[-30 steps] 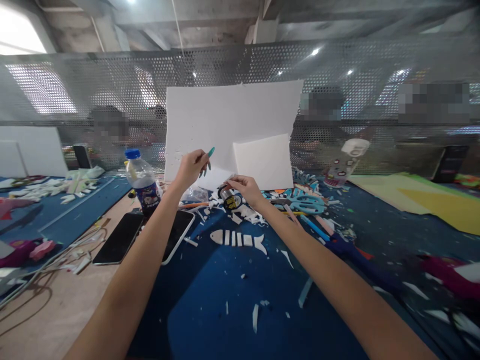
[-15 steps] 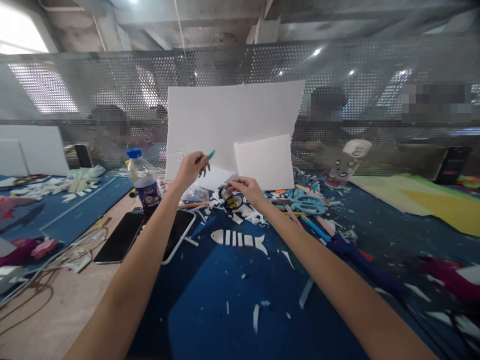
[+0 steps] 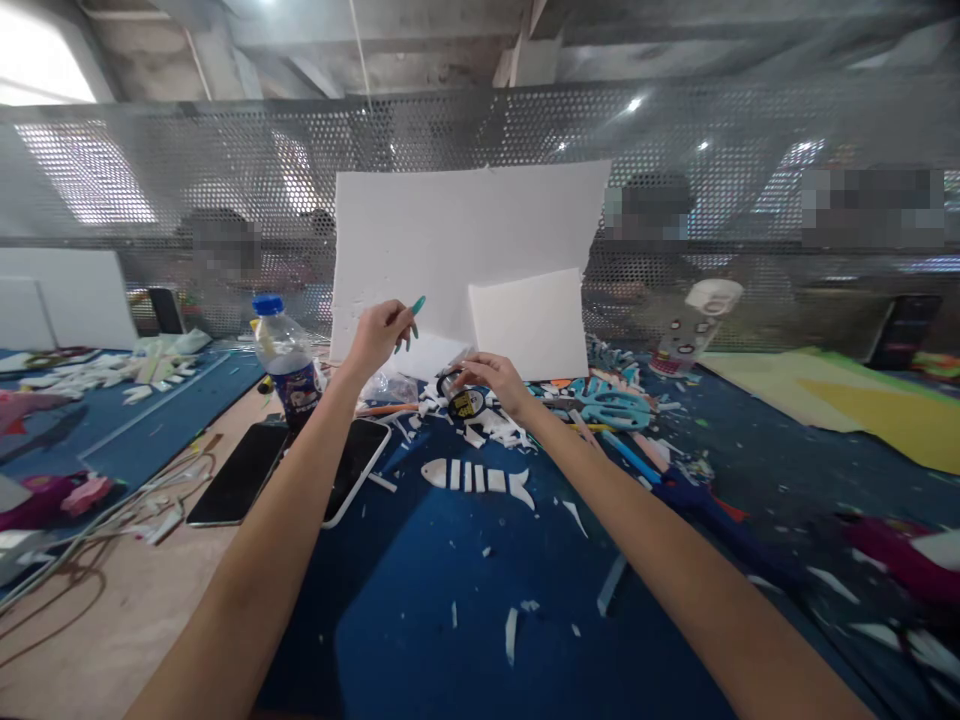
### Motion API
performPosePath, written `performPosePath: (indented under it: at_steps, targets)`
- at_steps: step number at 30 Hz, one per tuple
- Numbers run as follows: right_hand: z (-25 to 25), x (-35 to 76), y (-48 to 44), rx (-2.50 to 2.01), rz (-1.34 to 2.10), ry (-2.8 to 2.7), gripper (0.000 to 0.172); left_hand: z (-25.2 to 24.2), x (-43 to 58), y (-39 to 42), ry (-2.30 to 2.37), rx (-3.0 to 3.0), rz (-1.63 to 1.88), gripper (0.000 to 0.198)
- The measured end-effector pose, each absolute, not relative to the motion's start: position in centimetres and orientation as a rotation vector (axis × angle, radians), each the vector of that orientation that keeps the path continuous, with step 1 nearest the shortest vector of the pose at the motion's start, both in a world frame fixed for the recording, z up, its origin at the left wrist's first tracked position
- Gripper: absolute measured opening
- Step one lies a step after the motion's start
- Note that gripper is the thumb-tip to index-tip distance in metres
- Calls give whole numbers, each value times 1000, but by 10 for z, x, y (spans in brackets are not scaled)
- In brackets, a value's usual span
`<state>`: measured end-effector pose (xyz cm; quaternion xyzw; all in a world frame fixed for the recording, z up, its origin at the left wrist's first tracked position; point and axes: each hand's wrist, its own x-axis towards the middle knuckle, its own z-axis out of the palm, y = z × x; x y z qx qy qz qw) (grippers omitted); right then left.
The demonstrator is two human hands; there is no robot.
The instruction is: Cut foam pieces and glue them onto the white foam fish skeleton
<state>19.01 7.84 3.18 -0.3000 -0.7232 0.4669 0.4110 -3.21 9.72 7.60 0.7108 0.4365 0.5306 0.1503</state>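
Silver round roll (image 3: pixel 464 404) with black-and-yellow face is grasped between thumb and fingers of the right hand (image 3: pixel 495 377), just beside small white scraps (image 3: pixel 506 430). The left hand (image 3: pixel 380 333) is raised before the large white board (image 3: pixel 465 225); its fingers are bent together, but I cannot tell whether they pinch something. Nearer, a sliced white fish shape (image 3: pixel 478 478) lies on the flat blue mat (image 3: pixel 420 600).

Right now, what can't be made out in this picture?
All in the head view:
White-edged phone: partly hidden by the left forearm.
Labelled item: lettering too small; right hand covers part of it.
Left hand: fingertips too small to tell whether they pinch anything.
Magenta object: cut off by the right edge.
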Motion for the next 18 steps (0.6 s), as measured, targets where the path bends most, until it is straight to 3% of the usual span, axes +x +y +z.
performPosePath:
  at_steps: [18]
  targets:
    - [23, 195, 88, -688, 1061, -1940, 24, 82, -31, 96, 1137, 1904, 1626, 22]
